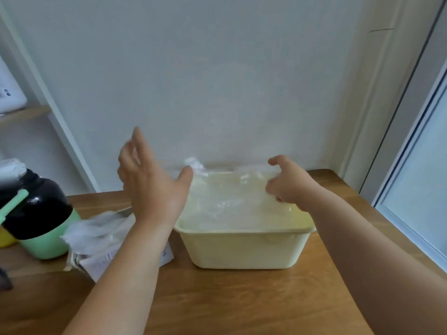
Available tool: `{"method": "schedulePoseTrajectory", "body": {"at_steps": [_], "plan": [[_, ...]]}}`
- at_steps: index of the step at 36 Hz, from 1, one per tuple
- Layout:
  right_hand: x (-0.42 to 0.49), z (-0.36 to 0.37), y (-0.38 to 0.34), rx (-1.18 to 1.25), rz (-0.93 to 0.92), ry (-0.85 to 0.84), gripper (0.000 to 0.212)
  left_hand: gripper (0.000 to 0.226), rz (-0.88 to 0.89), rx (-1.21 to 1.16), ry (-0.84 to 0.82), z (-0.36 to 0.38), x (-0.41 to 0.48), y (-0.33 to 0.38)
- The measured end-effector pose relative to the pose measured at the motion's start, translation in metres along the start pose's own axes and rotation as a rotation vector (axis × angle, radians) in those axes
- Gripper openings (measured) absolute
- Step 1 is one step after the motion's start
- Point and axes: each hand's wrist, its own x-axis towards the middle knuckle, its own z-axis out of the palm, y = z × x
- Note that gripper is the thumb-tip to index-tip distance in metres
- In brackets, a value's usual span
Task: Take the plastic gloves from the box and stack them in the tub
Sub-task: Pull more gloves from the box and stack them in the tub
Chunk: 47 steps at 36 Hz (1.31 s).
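- The step in hand looks like laying one thin clear plastic glove point(232, 189) flat into the pale yellow rectangular plastic tub point(244, 250); the film hangs stretched above the tub's opening, its far edge near the tub's back rim
- To do this well, I judge both hands should come down together so the film settles level on what look like clear sheets lying inside the tub, without folds or trapped air; the film seems light and clingy, so a slow, even release would help
- The right hand point(287, 182), over the tub's back right corner, has curled fingers and pinches the glove's edge
- The left hand point(152, 180), above the tub's left rim, is spread with straight fingers; only its thumb tip meets the film's bunched corner, and through the blur I cannot tell whether that is a real hold
- Just left of the tub lies the white printed box point(108, 259), with more crumpled clear gloves point(96, 228) spilling from its top, so plenty is left to stack
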Motion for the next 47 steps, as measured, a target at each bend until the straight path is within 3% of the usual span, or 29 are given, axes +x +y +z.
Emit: {"method": "schedulePoseTrajectory", "body": {"at_steps": [2,4,6,8,13,15,18,22,26,29,33,38,43,47], "plan": [[0.003,0.002,0.006,-0.256,-0.106,0.044,0.055,0.076,0.344,0.114,-0.014,0.001,-0.001,0.008],[0.001,0.003,0.008,-0.399,-0.146,0.043,0.062,0.055,0.541,0.163,-0.332,0.006,0.001,0.015],[-0.003,0.004,0.008,-0.529,-0.168,0.019,0.067,0.05,0.51,0.252,-0.775,0.016,0.0,0.017],[-0.007,0.006,0.007,-0.635,-0.191,0.021,0.068,0.054,0.373,0.406,-1.089,0.029,-0.001,0.015],[-0.016,0.008,0.004,-0.857,-0.356,0.192,0.062,0.057,0.291,0.547,-1.313,0.045,0.002,0.013],[-0.015,0.008,0.001,-0.866,-0.475,0.223,0.053,0.058,0.299,0.586,-1.32,0.049,0.004,0.015],[-0.015,0.009,-0.006,-0.791,-0.497,0.033,0.039,0.057,0.302,0.612,-1.33,0.057,0.004,0.013],[-0.009,0.015,0.0,-0.886,-0.172,-0.428,0.058,0.058,0.306,0.617,-1.371,0.063,0.002,0.01],[-0.002,0.021,0.007,-0.989,0.006,-0.643,0.055,0.058,0.356,0.654,-1.378,0.07,0.001,0.005],[-0.002,0.021,0.006,-0.961,-0.034,-0.602,0.054,0.052,0.346,0.615,-1.319,0.072,0.002,0.001],[-0.004,0.015,0.005,-0.816,-0.114,-0.412,0.055,0.049,0.257,0.381,-1.137,0.06,0.008,-0.002],[-0.007,0.012,-0.007,-0.735,-0.275,-0.125,0.047,0.025,0.245,0.138,-0.811,0.028,0.013,-0.006],[-0.024,0.031,-0.033,-0.429,-0.412,-0.097,0.033,0.006,0.207,0.025,-0.553,-0.005,0.015,-0.024],[-0.036,0.057,-0.057,-0.261,-0.518,-0.096,0.029,0.01,0.152,-0.014,-0.4,-0.036,0.016,-0.048]]}}
